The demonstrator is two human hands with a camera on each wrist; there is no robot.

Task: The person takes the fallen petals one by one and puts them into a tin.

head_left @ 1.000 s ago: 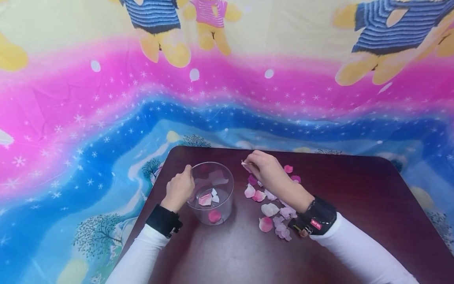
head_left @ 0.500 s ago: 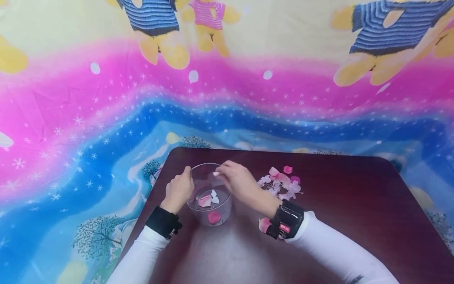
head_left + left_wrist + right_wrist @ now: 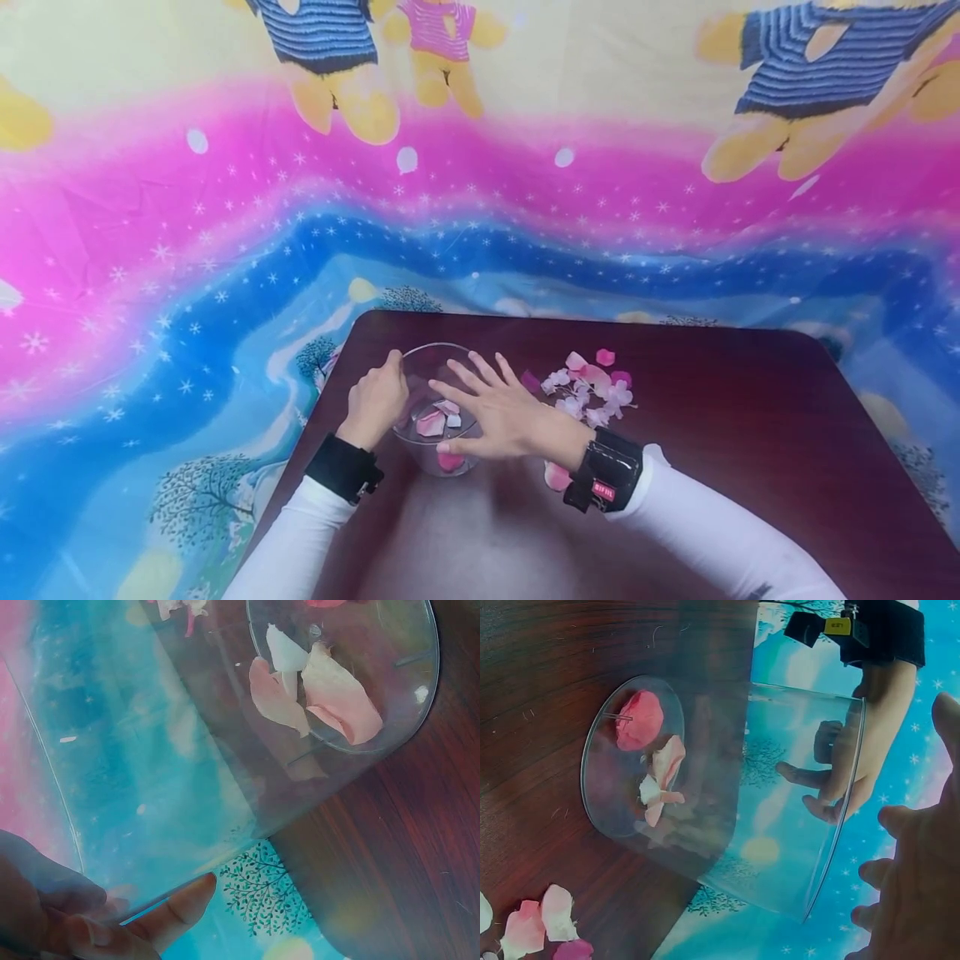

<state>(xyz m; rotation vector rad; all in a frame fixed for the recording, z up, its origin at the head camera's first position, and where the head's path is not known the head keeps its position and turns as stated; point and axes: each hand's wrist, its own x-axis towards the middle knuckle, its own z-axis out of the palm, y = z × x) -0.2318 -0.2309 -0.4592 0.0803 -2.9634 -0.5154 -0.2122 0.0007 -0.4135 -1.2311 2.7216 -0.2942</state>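
Observation:
My left hand (image 3: 375,400) grips the rim of a clear plastic bucket (image 3: 780,847) at its left side, thumb and fingers on either side of the wall. Inside on the bottom lie a red petal (image 3: 640,720) and several pale pink and white petals (image 3: 341,697). Over the right part of the rim, my right hand (image 3: 498,412) is spread with straight fingers and holds nothing. Right of the bucket lies a loose pile of pink and magenta petals and pale lilac blossoms (image 3: 577,404), partly hidden by the right hand and wrist.
The bucket stands on a dark red-brown table (image 3: 720,433) near its left edge. A single pink petal (image 3: 557,476) lies close to the right wristband. Behind the table hangs a printed cloth (image 3: 480,192) with pink and blue bands.
My right hand went from above the petal pile leftward to the bucket with a small pale petal, then let it go and spread its fingers. Another petal now lies inside. The left hand stayed put.

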